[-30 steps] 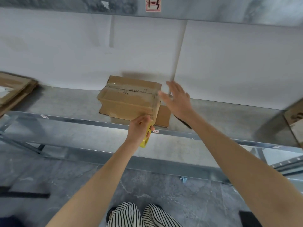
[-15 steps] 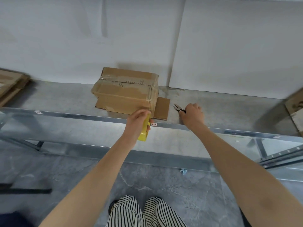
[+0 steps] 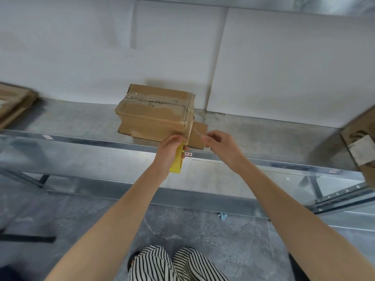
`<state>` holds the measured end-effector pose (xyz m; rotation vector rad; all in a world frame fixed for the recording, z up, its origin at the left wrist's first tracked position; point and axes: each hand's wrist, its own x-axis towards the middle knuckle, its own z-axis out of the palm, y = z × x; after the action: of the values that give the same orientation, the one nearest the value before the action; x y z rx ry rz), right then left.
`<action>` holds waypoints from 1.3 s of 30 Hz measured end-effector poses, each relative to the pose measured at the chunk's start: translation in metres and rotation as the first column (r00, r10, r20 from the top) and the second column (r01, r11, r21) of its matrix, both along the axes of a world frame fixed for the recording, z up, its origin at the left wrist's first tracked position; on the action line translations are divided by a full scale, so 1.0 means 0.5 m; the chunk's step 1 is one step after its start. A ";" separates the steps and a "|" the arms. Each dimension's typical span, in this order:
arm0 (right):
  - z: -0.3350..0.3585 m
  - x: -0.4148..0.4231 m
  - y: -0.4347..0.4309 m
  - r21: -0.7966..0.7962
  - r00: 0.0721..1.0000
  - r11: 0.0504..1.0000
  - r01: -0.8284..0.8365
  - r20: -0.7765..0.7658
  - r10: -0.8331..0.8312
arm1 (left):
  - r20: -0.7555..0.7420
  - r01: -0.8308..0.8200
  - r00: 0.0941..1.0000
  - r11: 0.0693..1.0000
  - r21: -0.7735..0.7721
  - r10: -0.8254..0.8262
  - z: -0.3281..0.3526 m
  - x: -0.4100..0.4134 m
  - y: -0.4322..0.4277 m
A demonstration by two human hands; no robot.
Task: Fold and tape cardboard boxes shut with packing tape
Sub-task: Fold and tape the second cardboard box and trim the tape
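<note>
Head view. Taped cardboard box (image 3: pixel 154 116) stands on the metal shelf (image 3: pixel 81 122) near its front edge, with one flap (image 3: pixel 199 136) lying flat at its right. The left hand (image 3: pixel 169 149) grips the yellow tape dispenser (image 3: pixel 177 162) at the box's near right corner. The right hand (image 3: pixel 220 145), fingers curled, appears to pinch a clear tape strand (image 3: pixel 195 131) stretched from that corner. Risk: a slack or twisted strand could stick to itself or tear unevenly. The left hand hides the dispenser's roll and blade, and nothing in the right palm can be made out.
</note>
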<state>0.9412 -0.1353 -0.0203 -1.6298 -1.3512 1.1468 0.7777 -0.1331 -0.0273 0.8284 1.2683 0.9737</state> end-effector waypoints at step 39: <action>-0.114 0.087 0.072 0.023 0.648 0.992 0.125 0.756 -0.099 | -0.028 -0.033 0.999 0.999 -0.033 0.032 0.004 -0.003 0.013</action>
<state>0.9847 -0.0994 -0.0772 -2.3185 -1.6842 0.3700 0.7762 -0.1268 -0.0255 0.7997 1.3213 0.9674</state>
